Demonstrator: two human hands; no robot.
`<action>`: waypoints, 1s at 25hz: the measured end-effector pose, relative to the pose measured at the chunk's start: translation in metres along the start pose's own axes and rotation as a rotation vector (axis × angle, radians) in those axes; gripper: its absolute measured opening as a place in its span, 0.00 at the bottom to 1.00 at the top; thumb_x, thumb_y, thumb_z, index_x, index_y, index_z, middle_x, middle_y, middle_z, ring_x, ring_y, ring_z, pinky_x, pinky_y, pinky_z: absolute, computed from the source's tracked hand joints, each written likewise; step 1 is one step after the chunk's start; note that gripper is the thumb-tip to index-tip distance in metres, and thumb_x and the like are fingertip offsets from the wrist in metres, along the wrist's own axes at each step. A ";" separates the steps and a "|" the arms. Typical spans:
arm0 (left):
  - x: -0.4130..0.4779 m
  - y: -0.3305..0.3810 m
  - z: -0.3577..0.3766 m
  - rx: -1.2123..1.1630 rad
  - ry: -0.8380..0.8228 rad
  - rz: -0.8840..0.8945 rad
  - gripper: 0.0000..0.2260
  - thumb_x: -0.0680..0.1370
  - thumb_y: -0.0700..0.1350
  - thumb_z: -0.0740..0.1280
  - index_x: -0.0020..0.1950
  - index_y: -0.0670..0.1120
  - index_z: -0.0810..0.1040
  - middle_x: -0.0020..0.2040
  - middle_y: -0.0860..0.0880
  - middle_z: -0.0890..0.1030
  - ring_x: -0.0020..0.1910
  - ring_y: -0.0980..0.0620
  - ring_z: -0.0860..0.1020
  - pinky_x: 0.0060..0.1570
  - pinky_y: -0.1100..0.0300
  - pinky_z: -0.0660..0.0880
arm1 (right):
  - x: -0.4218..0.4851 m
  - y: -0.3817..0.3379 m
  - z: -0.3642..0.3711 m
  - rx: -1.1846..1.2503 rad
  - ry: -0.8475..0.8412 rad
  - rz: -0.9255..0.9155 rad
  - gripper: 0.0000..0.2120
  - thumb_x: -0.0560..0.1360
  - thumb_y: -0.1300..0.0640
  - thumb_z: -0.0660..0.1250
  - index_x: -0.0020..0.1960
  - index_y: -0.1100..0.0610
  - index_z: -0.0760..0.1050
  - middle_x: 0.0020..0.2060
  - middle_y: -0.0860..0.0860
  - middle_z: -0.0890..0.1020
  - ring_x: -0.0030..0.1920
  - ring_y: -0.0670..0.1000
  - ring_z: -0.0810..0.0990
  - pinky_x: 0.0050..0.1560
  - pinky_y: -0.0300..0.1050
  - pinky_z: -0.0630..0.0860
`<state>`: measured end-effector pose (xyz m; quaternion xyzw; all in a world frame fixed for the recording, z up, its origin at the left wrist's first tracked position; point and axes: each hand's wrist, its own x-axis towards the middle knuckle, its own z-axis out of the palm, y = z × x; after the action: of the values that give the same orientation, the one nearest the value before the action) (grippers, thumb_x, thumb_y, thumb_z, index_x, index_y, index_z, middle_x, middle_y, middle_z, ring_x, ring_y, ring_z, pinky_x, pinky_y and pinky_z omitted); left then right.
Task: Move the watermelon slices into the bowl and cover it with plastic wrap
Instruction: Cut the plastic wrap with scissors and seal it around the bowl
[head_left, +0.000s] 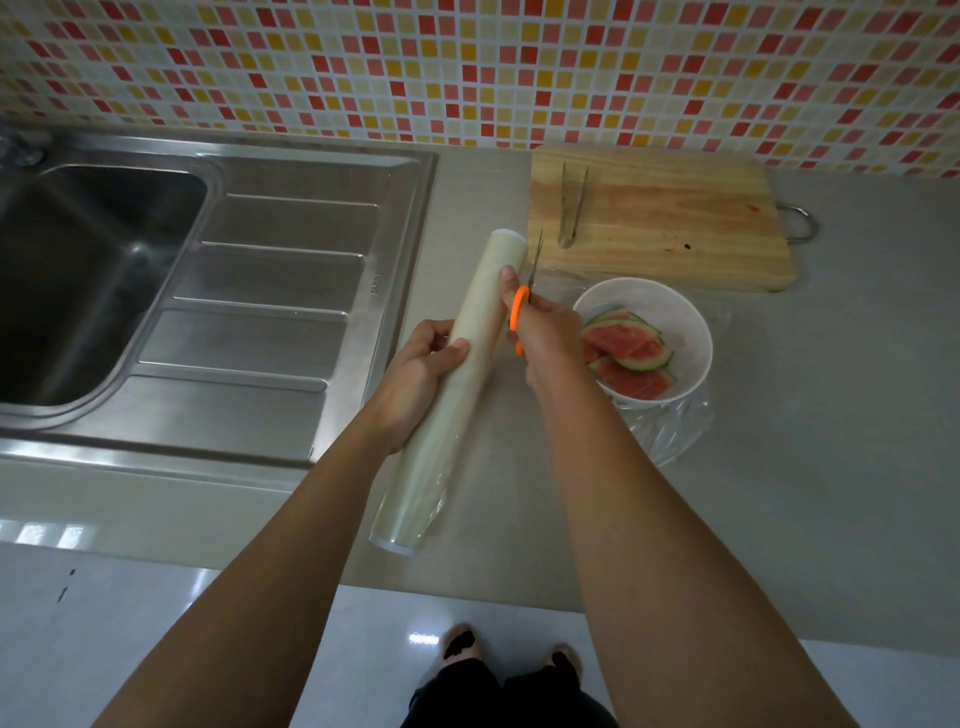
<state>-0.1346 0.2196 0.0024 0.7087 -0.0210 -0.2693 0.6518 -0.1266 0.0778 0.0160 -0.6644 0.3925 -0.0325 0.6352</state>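
Left hand (415, 374) is wrapped around the long pale roll of plastic wrap (447, 384), held lengthwise above the grey countertop (831, 467). Right hand (545, 338) grips the orange-handled scissors (522, 312), blades pointing away beside the roll's far end. Just right of that hand sits the round white bowl (691, 332), red watermelon slices with green rind (628, 353) piled inside, clear film (670, 431) lying over and around it. Behind, metal tongs (571, 208) rest on the wooden cutting board (675, 223); steel sink (291, 291) off left.

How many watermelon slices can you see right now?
3 watermelon slices, all in the white bowl: one upper left, one middle, one at the front. More may lie beneath.
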 end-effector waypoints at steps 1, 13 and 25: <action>-0.001 0.000 -0.001 -0.006 -0.002 -0.001 0.08 0.72 0.50 0.64 0.51 0.54 0.76 0.48 0.51 0.79 0.40 0.56 0.80 0.42 0.58 0.75 | 0.001 0.000 0.000 0.000 0.004 -0.006 0.22 0.67 0.35 0.68 0.27 0.52 0.75 0.25 0.49 0.75 0.34 0.52 0.74 0.41 0.45 0.71; 0.002 0.004 -0.030 -0.033 0.215 -0.020 0.07 0.76 0.47 0.64 0.54 0.50 0.74 0.47 0.48 0.80 0.42 0.52 0.80 0.43 0.55 0.77 | -0.006 0.010 0.007 -0.526 -0.010 -0.244 0.22 0.73 0.41 0.64 0.39 0.61 0.81 0.40 0.63 0.83 0.44 0.61 0.80 0.46 0.48 0.73; 0.023 0.003 -0.008 0.771 0.378 0.068 0.19 0.78 0.44 0.61 0.66 0.36 0.65 0.64 0.35 0.70 0.64 0.38 0.67 0.62 0.49 0.62 | -0.037 0.037 0.020 -1.067 -0.158 -0.317 0.12 0.77 0.61 0.59 0.56 0.65 0.76 0.57 0.62 0.77 0.58 0.60 0.75 0.55 0.47 0.71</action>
<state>-0.1110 0.2183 -0.0032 0.9361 -0.0239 -0.0856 0.3404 -0.1591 0.1190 -0.0037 -0.9449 0.2010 0.1255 0.2258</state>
